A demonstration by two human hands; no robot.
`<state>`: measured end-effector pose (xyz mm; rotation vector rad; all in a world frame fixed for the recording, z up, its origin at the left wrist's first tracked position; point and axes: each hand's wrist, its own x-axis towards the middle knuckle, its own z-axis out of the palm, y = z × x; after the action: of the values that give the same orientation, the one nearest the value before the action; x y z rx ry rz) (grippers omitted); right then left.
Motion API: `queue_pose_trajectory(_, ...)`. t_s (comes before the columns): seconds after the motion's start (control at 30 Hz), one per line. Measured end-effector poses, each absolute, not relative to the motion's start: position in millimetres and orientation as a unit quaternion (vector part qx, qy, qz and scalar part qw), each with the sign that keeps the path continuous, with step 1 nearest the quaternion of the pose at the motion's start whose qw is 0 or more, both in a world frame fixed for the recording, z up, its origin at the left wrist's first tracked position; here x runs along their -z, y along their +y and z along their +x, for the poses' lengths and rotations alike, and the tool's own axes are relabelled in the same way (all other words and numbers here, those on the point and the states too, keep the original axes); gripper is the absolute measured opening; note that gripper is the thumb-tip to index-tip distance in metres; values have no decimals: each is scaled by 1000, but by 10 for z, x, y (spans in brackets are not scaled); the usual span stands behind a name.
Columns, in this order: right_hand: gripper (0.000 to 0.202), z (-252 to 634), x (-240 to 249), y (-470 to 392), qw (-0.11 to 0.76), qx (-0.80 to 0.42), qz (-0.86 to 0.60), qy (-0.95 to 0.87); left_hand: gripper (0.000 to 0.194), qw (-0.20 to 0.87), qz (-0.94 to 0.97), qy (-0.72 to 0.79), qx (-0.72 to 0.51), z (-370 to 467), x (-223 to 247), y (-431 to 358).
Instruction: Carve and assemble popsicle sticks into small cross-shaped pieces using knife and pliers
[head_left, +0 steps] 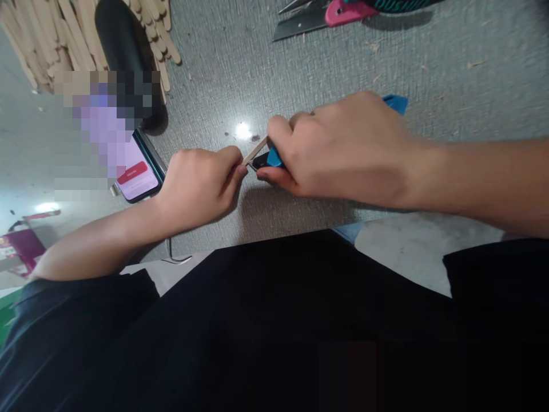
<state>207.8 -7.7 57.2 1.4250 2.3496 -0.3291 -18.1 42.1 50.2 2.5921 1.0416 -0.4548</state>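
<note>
Between my two hands spans a thin wooden craft stick (256,150). One end is pinched in the closed thumb and fingers of my left hand (203,177). My right hand (343,151) is wrapped round a blue and black utility knife (274,158), whose blue tail end shows behind the knuckles. The knife's black tip lies right beside the stick, close to my left fingertips; the blade itself is mostly hidden. The stick's far end runs to my right index finger, and I cannot tell whether that finger presses on it.
Many craft sticks (64,34) lie heaped at the back left, with a black elongated case (122,51) on them. A phone (139,171) with a lit screen is left of my left hand. Pink-handled scissors (306,26) lie at the back. Small wood shavings dot the grey table (223,74).
</note>
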Motion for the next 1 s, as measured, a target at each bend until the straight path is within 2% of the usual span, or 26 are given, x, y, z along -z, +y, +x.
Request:
queue_pose_trajectory(0.37, 74, 2012, -671, 25, 209, 164, 491, 830, 35, 187, 886, 388, 170, -160, -544, 416)
queue_pose_trajectory(0.7, 69, 2043, -667, 16, 208, 152, 483, 837, 31, 199, 882, 396, 162, -154, -570, 414)
queue_pose_trajectory(1.0, 68, 2039, -692, 17, 227, 155, 480, 833, 36, 188, 881, 397, 176, -139, -592, 413)
